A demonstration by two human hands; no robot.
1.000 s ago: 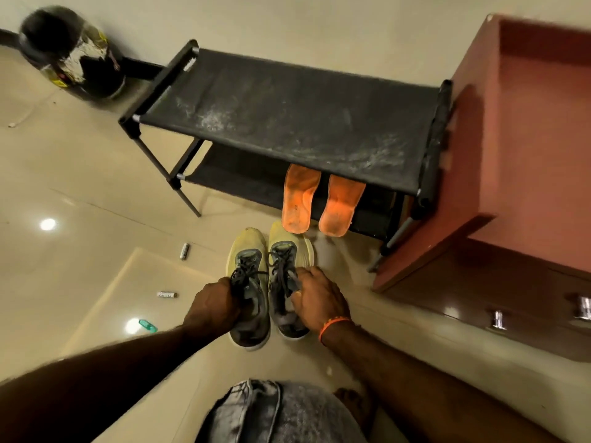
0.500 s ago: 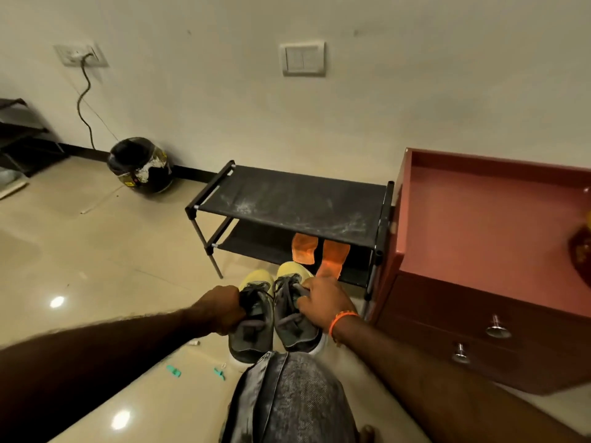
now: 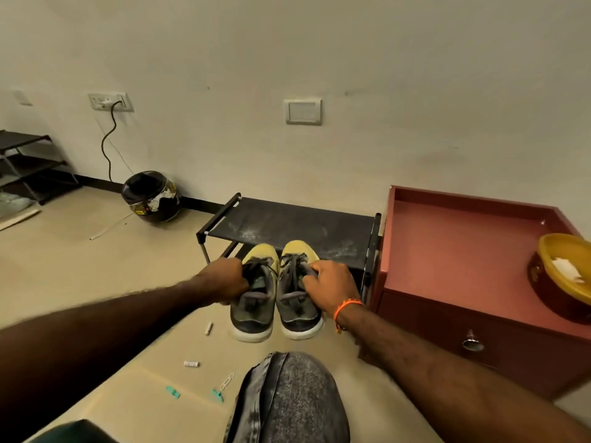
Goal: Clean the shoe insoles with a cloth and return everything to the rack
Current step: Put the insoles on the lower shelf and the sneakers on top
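Two grey shoes with yellow toes are held side by side above the floor, toes pointing at the black shoe rack (image 3: 287, 223). My left hand (image 3: 224, 281) grips the left shoe (image 3: 256, 302) at its collar. My right hand (image 3: 332, 286) grips the right shoe (image 3: 295, 302) the same way. The shoes hang just in front of the rack's dusty top shelf. The orange insoles on the lower shelf are hidden behind the shoes. No cloth is clearly visible.
A red cabinet (image 3: 463, 251) stands right of the rack, with a yellow bowl (image 3: 566, 266) on top. A black helmet (image 3: 150, 196) lies on the floor to the left. Small items (image 3: 191, 363) litter the floor near my knee (image 3: 287, 401). Another rack (image 3: 25, 164) stands far left.
Both hands have lifted the shoes off the floor toward the rack's top. My head has tilted up, so the wall shows and the orange insoles have dropped out of sight.
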